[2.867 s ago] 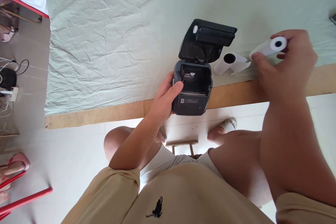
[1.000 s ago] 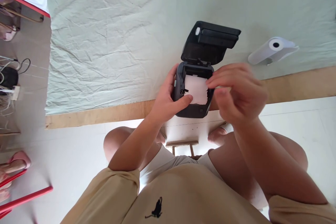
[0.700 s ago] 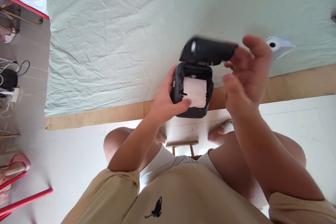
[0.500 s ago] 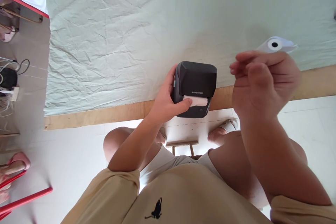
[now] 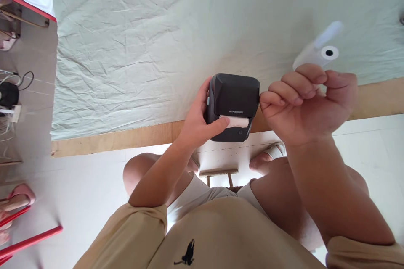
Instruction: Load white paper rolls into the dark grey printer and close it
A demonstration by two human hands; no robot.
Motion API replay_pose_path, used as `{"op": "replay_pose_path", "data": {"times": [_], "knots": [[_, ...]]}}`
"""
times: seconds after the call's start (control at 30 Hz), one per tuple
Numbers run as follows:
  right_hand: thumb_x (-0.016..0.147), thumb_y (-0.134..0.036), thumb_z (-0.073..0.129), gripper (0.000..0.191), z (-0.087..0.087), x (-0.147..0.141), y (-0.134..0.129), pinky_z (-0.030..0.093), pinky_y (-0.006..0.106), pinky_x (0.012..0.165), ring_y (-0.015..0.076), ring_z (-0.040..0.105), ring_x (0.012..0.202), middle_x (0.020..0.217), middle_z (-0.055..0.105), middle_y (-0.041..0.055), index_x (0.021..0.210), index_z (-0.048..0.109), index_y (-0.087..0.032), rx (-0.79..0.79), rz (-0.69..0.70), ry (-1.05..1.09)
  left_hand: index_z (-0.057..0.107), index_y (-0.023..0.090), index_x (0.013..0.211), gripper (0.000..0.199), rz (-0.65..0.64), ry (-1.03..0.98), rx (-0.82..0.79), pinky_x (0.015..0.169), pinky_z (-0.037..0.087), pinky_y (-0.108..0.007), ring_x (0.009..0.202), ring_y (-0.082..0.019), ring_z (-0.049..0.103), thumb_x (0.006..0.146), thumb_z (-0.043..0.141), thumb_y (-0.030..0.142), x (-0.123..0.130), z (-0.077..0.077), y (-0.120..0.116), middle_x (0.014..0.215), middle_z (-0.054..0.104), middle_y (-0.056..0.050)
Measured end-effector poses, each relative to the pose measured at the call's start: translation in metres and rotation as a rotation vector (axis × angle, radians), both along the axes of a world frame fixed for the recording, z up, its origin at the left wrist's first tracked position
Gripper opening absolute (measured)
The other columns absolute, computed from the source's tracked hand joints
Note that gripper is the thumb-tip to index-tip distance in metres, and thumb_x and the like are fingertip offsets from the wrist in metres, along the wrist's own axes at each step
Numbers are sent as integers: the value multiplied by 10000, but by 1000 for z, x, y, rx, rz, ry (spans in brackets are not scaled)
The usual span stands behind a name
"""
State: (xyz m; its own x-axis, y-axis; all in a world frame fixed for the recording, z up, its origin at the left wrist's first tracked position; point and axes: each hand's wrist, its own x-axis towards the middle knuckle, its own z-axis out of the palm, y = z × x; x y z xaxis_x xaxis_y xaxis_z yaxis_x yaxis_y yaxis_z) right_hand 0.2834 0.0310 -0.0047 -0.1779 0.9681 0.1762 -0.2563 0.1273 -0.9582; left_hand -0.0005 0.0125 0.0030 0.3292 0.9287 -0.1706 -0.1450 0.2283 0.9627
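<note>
My left hand (image 5: 202, 122) holds a black label printer (image 5: 236, 94) at its left side, with the thumb over a white paper strip (image 5: 237, 122) at its front slot. My right hand (image 5: 304, 101) is closed beside the printer, its fingers curled and thumb pressed to the index finger; what they hold, if anything, is hidden. Just beyond it, a white roll (image 5: 333, 53) with a dark core hole is on the cloth. A blurred white strip (image 5: 328, 35) slants up behind the roll; whether it touches my right hand cannot be made out.
A wrinkled pale green cloth (image 5: 126, 50) covers the table, whose wooden edge (image 5: 120, 137) runs below it. Red bars (image 5: 34, 241), cables and a pink slipper (image 5: 25, 193) on another person's foot are at the left. A small stool (image 5: 218, 172) shows between my legs.
My right hand has moved left, close to the printer, and its fingers have curled closed. The loose white strip has swung from the roll's right side to above it. My left hand keeps its hold.
</note>
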Motion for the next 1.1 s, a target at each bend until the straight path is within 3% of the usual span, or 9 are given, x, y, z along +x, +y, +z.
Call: {"op": "replay_pose_path", "data": {"times": [0.17,0.37,0.47,0.57,0.6,0.67,0.73,0.87,1.1], "knots": [[1005,-691,609,352,1,-5,-1,401,474,676,256,254,636,656,223,-12,851,626,-376,14,13,55,573,362,1644,815,-4,-109,25,1168,701,-444,1400,-322,784,947,918,606,2,1,1,1600,751,-79],[1079,-659,493,349,-11,4,0,480,502,732,279,391,654,703,489,21,953,693,-402,61,6,21,624,358,1553,824,58,-68,-38,1011,734,-399,1228,-293,825,869,1000,623,8,11,0,1507,794,-67],[1073,-690,527,366,-10,-9,-4,560,494,742,278,559,726,799,570,25,969,672,-371,70,-157,-41,633,342,1555,785,66,-69,-17,1067,716,-411,1281,-305,823,904,973,620,8,10,-1,1523,787,-79],[1012,-647,739,340,1,-34,-15,651,490,877,301,756,1056,1113,741,47,1197,705,-363,192,-426,-267,633,350,1572,732,34,-83,43,1091,716,-417,1316,-307,817,954,927,611,5,1,1,1526,781,-76],[985,-621,807,440,5,-42,-19,670,507,947,321,771,1199,1278,774,70,1317,696,-355,213,-410,-378,635,355,1575,740,19,-93,72,1091,719,-420,1328,-314,813,949,927,621,3,-3,3,1525,779,-74],[992,-582,840,566,10,-53,-25,703,496,943,319,781,1248,1424,771,101,1466,648,-340,168,-274,-493,636,361,1585,770,-13,-123,122,1097,723,-426,1366,-329,796,931,936,635,1,-9,5,1549,763,-77],[1021,-581,809,578,9,-56,-27,722,461,833,293,796,1119,1372,781,98,1512,616,-343,128,-170,-518,638,359,1591,749,-22,-133,123,1115,721,-434,1404,-341,777,949,925,618,-1,-12,7,1585,741,-83],[1038,-574,778,589,-2,-52,-24,696,407,675,253,766,911,1217,773,69,1550,591,-354,170,-176,-556,649,349,1586,716,-2,-141,88,1160,705,-441,1455,-351,753,966,925,576,0,-10,5,1604,725,-87],[1065,-588,757,620,-16,-52,-24,660,330,573,219,768,882,1322,761,72,1601,522,-385,219,-142,-495,680,329,1571,771,33,-131,41,1105,732,-462,1424,-386,798,928,923,679,4,-5,3,1591,775,-89]]}}
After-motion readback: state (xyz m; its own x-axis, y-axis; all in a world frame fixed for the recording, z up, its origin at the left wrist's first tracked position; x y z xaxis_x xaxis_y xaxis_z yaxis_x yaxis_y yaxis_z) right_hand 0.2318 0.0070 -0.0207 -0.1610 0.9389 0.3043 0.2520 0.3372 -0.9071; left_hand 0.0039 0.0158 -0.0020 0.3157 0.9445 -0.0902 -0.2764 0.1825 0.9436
